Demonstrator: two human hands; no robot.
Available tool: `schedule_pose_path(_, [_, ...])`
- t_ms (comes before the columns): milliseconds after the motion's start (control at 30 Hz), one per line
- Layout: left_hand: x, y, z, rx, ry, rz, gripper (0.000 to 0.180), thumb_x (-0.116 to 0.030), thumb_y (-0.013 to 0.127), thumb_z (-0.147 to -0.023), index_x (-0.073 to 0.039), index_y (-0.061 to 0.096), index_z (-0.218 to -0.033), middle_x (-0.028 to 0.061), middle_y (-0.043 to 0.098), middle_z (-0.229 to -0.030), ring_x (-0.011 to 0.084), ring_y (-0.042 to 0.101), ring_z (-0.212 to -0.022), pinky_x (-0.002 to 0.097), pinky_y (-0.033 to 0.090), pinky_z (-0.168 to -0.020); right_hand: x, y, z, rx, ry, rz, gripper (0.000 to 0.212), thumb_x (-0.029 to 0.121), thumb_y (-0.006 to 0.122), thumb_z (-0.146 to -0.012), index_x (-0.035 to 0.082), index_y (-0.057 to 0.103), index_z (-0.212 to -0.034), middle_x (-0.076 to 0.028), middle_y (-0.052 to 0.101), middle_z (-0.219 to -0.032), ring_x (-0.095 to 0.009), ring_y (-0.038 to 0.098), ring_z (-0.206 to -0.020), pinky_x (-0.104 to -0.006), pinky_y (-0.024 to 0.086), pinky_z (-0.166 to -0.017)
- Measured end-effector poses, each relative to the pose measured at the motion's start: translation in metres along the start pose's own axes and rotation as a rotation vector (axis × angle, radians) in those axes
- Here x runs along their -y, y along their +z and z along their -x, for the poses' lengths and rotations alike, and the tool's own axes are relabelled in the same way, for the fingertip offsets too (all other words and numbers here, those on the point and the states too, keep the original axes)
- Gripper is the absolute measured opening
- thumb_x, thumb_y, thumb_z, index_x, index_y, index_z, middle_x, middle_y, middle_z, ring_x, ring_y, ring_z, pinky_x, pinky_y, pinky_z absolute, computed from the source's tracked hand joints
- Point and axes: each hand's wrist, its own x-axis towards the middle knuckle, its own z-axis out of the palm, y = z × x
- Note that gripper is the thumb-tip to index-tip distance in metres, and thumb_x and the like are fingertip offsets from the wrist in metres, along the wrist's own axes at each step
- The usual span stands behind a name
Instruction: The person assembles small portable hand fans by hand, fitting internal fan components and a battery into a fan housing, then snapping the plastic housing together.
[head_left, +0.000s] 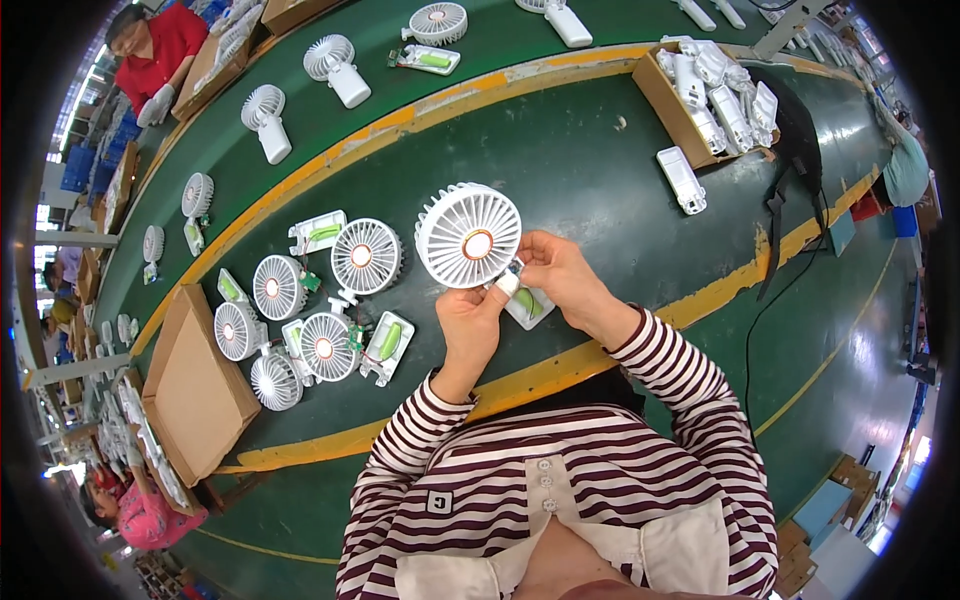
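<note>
Between my hands is a white handheld fan (468,236) with a round ribbed cage and an orange ring round its hub. My left hand (474,318) is closed on the fan's neck, thumb pressed against it. My right hand (562,272) pinches at the same neck, by a small dark part whose kind I cannot make out. Below the fingers hangs its white handle half (530,308), with a green battery cell inside. Left of my hands lie several similar fan heads (366,256) and opened handle halves (388,348) with green cells and small circuit boards.
A cardboard box (690,130) of white handle shells stands at the far right, one loose shell (681,180) beside it. An open cardboard box (200,380) sits at the left. Fans (338,70) lie on the green belt beyond the yellow edge. Co-workers sit at the left.
</note>
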Motion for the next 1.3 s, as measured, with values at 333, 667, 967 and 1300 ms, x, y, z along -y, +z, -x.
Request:
schedule_pose_path(333, [-0.014,-0.024,-0.023,-0.044,-0.539,0.074,0.018,0.001,0.051,-0.082,0.006,0.057,-0.098,0.0129,0.064,-0.092,0.0205,0.063,-0.079,0.0326,0.054,-0.069,0.078,-0.005,-0.133,-0.216,-0.628,1.165,0.044,0.022,0.063,-0.069,-0.002,0.054,-0.105,-0.018,0.054,-0.1,-0.034,0.052,-0.095,-0.0419,0.043,-0.08])
schedule_pose_path(667, [-0.007,-0.026,-0.012,0.013,-0.643,0.118,0.018,-0.005,0.054,-0.083,0.001,0.06,-0.098,0.0061,0.063,-0.089,0.0146,0.062,-0.077,0.0281,0.052,-0.067,0.103,0.018,-0.287,-0.504,-0.731,1.583,0.032,0.015,0.053,-0.074,0.001,0.052,-0.103,-0.017,0.055,-0.103,-0.032,0.052,-0.098,-0.0421,0.047,-0.076])
schedule_pose_path(967, [-0.011,-0.032,-0.025,0.071,-0.623,0.08,0.018,-0.005,0.054,-0.08,0.001,0.061,-0.097,0.0064,0.063,-0.086,0.0144,0.061,-0.076,0.0274,0.051,-0.063,0.098,0.091,-0.149,-0.345,-0.749,1.303,0.034,0.016,0.059,-0.071,0.0,0.056,-0.101,-0.018,0.058,-0.091,-0.034,0.059,-0.078,-0.0439,0.048,-0.067])
schedule_pose_path(1300, [0.048,-0.055,-0.026,0.193,-0.711,0.689,0.017,-0.012,0.043,-0.084,-0.006,0.058,-0.088,0.0018,0.061,-0.08,0.0121,0.057,-0.067,0.0296,0.048,-0.063,-0.001,0.191,-0.036,0.204,-1.099,1.123,0.024,0.005,0.059,-0.058,0.0,0.053,-0.081,-0.013,0.05,-0.075,-0.028,0.053,-0.07,-0.0382,0.046,-0.055])
